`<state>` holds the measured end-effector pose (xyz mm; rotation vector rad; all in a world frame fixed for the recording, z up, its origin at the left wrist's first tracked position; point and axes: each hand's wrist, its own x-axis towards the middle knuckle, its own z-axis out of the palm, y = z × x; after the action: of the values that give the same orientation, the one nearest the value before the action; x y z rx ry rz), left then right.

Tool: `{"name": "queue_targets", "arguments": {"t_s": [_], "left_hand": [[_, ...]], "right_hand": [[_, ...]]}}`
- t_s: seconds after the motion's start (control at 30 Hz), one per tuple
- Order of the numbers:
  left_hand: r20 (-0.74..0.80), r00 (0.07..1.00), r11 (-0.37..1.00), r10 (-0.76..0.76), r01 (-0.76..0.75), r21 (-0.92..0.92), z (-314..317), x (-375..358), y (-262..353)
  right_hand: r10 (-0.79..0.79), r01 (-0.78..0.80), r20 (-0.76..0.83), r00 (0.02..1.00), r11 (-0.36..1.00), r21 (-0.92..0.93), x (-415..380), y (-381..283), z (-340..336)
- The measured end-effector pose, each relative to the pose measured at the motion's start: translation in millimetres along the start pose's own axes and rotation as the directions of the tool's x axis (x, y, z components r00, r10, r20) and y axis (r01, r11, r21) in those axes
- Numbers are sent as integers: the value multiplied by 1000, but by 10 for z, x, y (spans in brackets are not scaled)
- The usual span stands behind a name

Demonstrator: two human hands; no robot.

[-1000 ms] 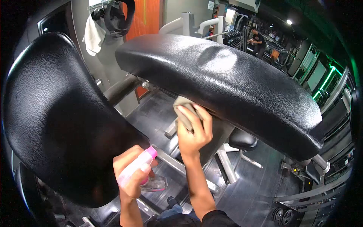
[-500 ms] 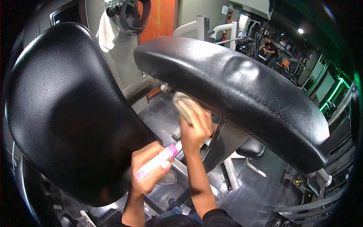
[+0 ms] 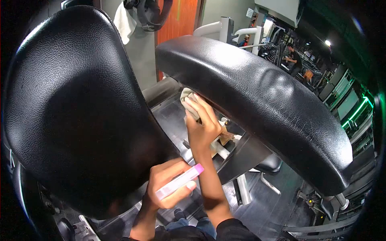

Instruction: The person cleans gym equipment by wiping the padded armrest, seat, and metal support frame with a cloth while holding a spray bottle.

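My right hand [image 3: 203, 126] is closed on a folded greyish-beige cloth [image 3: 186, 96]. The cloth is at the lower left side of a long black padded cushion [image 3: 249, 88], by its underside edge. Lower down, my left hand [image 3: 167, 182] grips a spray bottle [image 3: 181, 181] by its whitish head, whose pink nozzle points up and to the right; the bottle's body is hidden below the hand. Left of both hands rises a large black padded backrest [image 3: 84, 108], close to my left fingers.
A dark metal post [image 3: 245, 156] supports the long cushion, and a smaller black seat [image 3: 268, 164] sits below. A white towel [image 3: 125, 24] hangs on the wall at the back. Far right, another person [image 3: 293, 60] is near the weight racks.
The view has shifted somewhat. My right hand, blurred earlier, still holds the cloth by the cushion's lower edge. My left hand with the spray bottle appears slightly further right and lower.
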<state>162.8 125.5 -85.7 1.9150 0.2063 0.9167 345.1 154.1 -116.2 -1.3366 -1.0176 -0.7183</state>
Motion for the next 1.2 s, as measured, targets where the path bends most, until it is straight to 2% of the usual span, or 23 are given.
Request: {"name": "queue_targets", "arguments": {"t_s": [0.07,0.17,0.27,0.3,0.37,0.47,0.57,0.63,0.7,0.77,0.83,0.97,1.03,1.1,1.17,1.2], "left_hand": [[12,1000,1000,4,-5,10,-15,2,-17],[49,999,1000,-8,7,8,-36,-9,-41],[53,998,1000,15,-14,-14,-34,-9,-50],[51,999,1000,15,-14,-23,-34,-5,-45],[38,999,999,20,-18,-36,-11,-1,-58],[20,999,999,40,-39,-37,33,-23,-69],[16,1000,999,-22,22,-42,37,-10,-25],[-15,994,990,112,-113,-80,53,9,-52],[-30,993,989,117,-119,-90,162,23,-74],[-28,991,980,131,-134,-144,337,37,-79],[-19,992,983,121,-123,-134,578,84,-157],[-24,992,955,126,-128,-269,1069,198,-202],[-1,994,960,112,-108,-258,1202,239,-229],[3,998,965,64,-61,-255,1267,269,-155],[8,999,949,38,-34,-313,1270,282,-96],[14,997,952,73,-66,-298,1246,280,-108]], "right_hand": [[-22,23,-26,999,1000,10,-32,73,11],[-28,31,48,998,998,-55,-111,99,-185],[43,-44,-14,999,990,-137,-229,154,-403],[228,-233,-69,971,970,-72,-287,196,-488],[132,-155,-133,982,971,-185,-305,177,-663],[125,-143,-133,983,981,-135,-334,-32,-896],[128,-142,-97,987,976,-162,-363,-144,-1240],[127,-137,-58,990,968,-209,-384,-187,-1456],[187,-193,-50,981,957,-218,-470,-183,-1694],[331,-344,-105,938,927,-148,-587,-180,-1874],[335,-350,-104,936,914,-204,-677,-153,-2050],[338,-360,-124,933,889,-284,-875,-126,-2285],[347,-373,-138,928,874,-311,-994,-161,-2358],[464,-498,-202,862,848,-179,-1140,-224,-2407],[500,-526,-163,851,812,-253,-1249,-296,-2460],[487,-510,-152,860,818,-265,-1261,-322,-2460]]}}
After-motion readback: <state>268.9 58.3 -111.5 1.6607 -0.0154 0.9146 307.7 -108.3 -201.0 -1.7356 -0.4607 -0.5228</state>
